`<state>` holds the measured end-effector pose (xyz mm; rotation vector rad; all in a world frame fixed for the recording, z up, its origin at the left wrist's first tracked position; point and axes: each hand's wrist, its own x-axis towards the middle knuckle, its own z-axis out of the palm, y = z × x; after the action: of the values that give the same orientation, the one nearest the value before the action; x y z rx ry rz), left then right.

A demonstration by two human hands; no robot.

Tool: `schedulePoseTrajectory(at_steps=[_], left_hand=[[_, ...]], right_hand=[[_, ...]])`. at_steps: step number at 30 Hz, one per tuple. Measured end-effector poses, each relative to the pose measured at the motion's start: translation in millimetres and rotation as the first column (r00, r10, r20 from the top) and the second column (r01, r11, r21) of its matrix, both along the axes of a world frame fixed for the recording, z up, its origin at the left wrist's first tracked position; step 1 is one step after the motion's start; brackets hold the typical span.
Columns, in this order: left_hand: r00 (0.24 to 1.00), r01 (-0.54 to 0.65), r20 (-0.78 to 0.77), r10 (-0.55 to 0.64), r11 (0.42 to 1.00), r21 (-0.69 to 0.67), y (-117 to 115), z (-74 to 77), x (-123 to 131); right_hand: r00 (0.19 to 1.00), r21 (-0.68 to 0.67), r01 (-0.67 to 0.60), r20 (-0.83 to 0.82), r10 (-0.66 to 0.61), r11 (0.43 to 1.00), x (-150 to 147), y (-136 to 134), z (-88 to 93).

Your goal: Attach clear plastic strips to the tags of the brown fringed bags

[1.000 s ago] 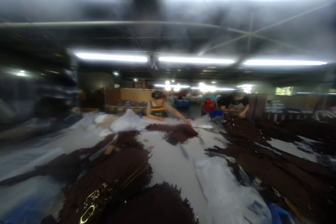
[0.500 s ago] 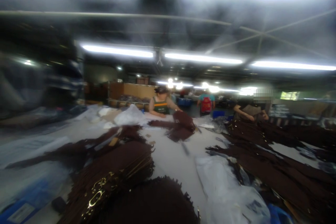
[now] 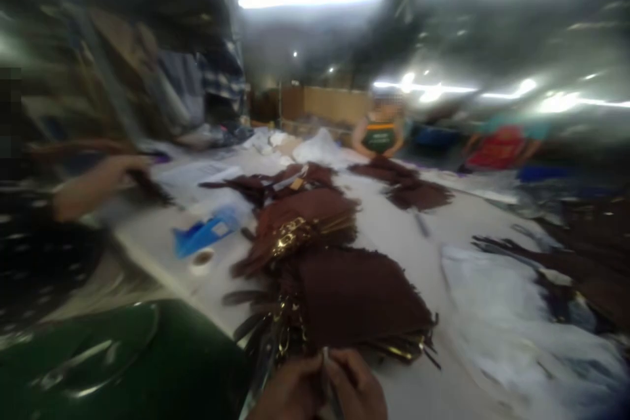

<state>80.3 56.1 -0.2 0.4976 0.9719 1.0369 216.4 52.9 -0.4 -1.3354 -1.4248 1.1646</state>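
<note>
At the bottom middle, my left hand [image 3: 291, 386] and my right hand [image 3: 358, 382] are close together, fingers pinched. Between their fingertips shows the pale tip of a thin, small piece [image 3: 325, 356], too blurred to name. Just beyond my hands lies a stack of dark brown fringed pieces [image 3: 361, 295], its edge showing gold metal. Gold chain-like fittings [image 3: 285, 325] and dark straps lie at its left side. Behind it rests another brown pile [image 3: 315, 207] with gold fittings [image 3: 290, 236] on top.
A blue plastic packet [image 3: 207, 231] and a tape roll [image 3: 201, 258] lie near the table's left edge. Clear plastic bags [image 3: 497, 295] cover the right. A green rounded surface [image 3: 123, 361] is at lower left. One co-worker's arm [image 3: 93, 187] reaches in from the left; another person [image 3: 378, 134] stands across the table.
My view has swung left and down. Both my hands have come into sight at the bottom, as have the green surface and the co-worker's arm at left.
</note>
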Motion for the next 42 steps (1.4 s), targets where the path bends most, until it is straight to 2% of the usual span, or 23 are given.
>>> schedulePoseTrajectory(at_steps=[3, 5, 11, 19, 22, 25, 28, 30, 32, 33, 35, 36, 37, 39, 40, 42], left_hand=[[0.953, 0.095, 0.295, -0.071, 0.993, -0.066, 9, -25.1, -9], [0.915, 0.132, 0.390, -0.104, 0.990, -0.046, 15, -30.4, -11], [0.879, 0.185, 0.446, -0.168, 0.983, 0.007, 23, -24.2, -11], [0.865, 0.170, 0.476, -0.160, 0.985, 0.022, 22, -31.4, -7], [0.872, 0.156, 0.465, -0.151, 0.987, 0.027, 20, -28.1, 1], [0.918, 0.089, 0.384, -0.097, 0.995, 0.039, 15, -23.5, 5], [0.999, -0.006, 0.048, 0.004, 0.999, 0.045, 6, -21.7, -7], [0.982, -0.063, -0.173, 0.072, 0.996, 0.061, 0, -19.4, -24], [0.888, -0.139, -0.417, 0.195, 0.977, 0.161, -2, -14.0, -44], [0.789, -0.166, -0.546, 0.282, 0.953, 0.253, -1, -10.7, -53], [0.482, -0.125, -0.739, 0.471, 0.872, 0.473, 6, -5.3, -67], [0.330, -0.051, -0.777, 0.536, 0.832, 0.552, 13, -4.2, -71], [0.214, 0.046, -0.795, 0.568, 0.807, 0.589, 20, -4.4, -74], [0.047, 0.244, -0.821, 0.569, 0.790, 0.562, 34, -6.2, -77], [-0.008, 0.313, -0.833, 0.553, 0.793, 0.523, 40, -6.3, -78], [-0.068, 0.384, -0.848, 0.526, 0.799, 0.464, 46, -0.9, -81]], right_hand=[[0.966, -0.186, -0.012, -0.257, -0.037, 0.983, -1, 10, -14.5], [0.926, -0.248, -0.005, -0.367, -0.090, 0.969, -1, 12, -21.0], [0.867, -0.345, -0.098, -0.491, -0.090, 0.934, -1, 14, -32.8], [0.812, -0.412, -0.212, -0.578, -0.075, 0.886, -2, 14, -20.0], [0.804, -0.427, -0.212, -0.587, -0.091, 0.879, -3, 14, -23.7], [0.823, -0.426, -0.199, -0.562, -0.086, 0.883, -3, 15, -32.5], [0.863, -0.379, -0.115, -0.496, -0.097, 0.918, -2, 16, -33.6], [0.892, -0.346, -0.020, -0.430, -0.139, 0.938, 1, 16, -27.3], [0.901, -0.358, 0.075, -0.376, -0.217, 0.931, 4, 17, -17.5], [0.892, -0.386, 0.109, -0.368, -0.262, 0.916, 5, 17, -12.5], [0.859, -0.467, 0.137, -0.383, -0.339, 0.873, 6, 18, -4.0], [0.844, -0.504, 0.127, -0.398, -0.360, 0.854, 6, 18, -0.8], [0.829, -0.527, 0.115, -0.415, -0.374, 0.842, 5, 19, 1.7], [0.810, -0.542, 0.103, -0.441, -0.386, 0.834, 4, 19, 5.7], [0.804, -0.541, 0.102, -0.449, -0.389, 0.835, 3, 20, 7.5], [0.796, -0.534, 0.108, -0.458, -0.394, 0.838, 4, 21, 11.4]])
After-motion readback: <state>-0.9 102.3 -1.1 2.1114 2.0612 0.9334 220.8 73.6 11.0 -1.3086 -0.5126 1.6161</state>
